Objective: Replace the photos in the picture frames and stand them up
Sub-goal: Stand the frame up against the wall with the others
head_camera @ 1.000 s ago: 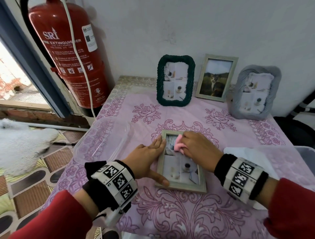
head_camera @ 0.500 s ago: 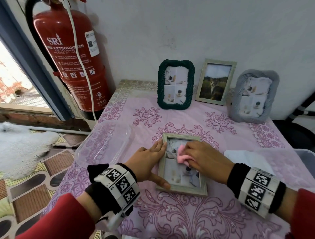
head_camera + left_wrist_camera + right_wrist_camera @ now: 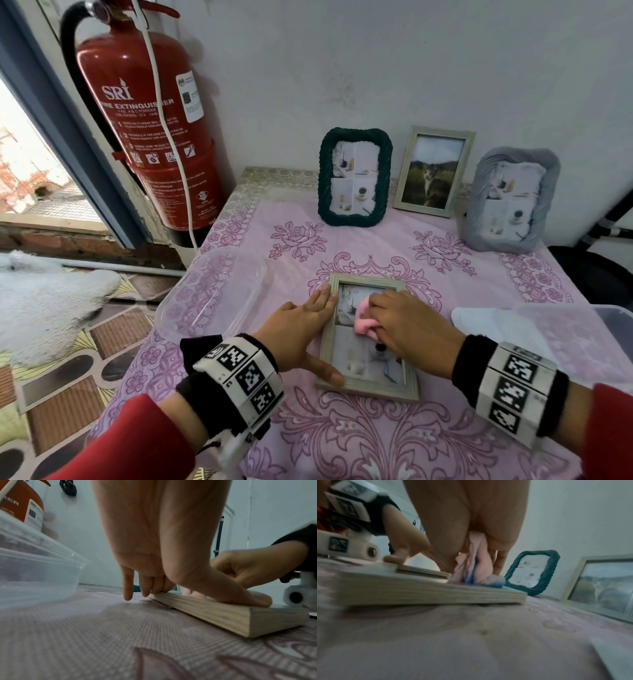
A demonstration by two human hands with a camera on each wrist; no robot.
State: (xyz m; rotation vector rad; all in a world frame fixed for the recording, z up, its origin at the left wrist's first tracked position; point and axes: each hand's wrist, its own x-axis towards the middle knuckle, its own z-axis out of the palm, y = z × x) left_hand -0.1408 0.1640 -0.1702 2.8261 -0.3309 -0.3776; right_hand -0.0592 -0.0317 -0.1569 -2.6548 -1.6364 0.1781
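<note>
Wooden frame: lies flat, glass up, on the bench, which wears a pink flowered cloth; near the middle of the bench, between the two hands.
Left hand: fingers straight and together, laid along the frame's 9 o'clock edge; thumb spread out and pressed on the frame's 7 o'clock corner. The left wrist view shows the thumb flat on the wood and the fingertips down at the far end.
Right hand: fingers curled round a pink cloth, pressing it on the glass in the frame's upper half. The right wrist view shows the cloth bunched under the palm, touching the glass.
Photo in frame: pale collage, partly hidden by the right hand.
Dark green frame: upright at the wall, 12 o'clock of the flat frame.
Cat photo frame: upright, 1 o'clock.
Grey frame: upright, 2 o'clock.
Clear tub: just beside the left hand, at 10 o'clock.
Fire extinguisher: red, on the wall beyond the bench's 11 o'clock corner.
</note>
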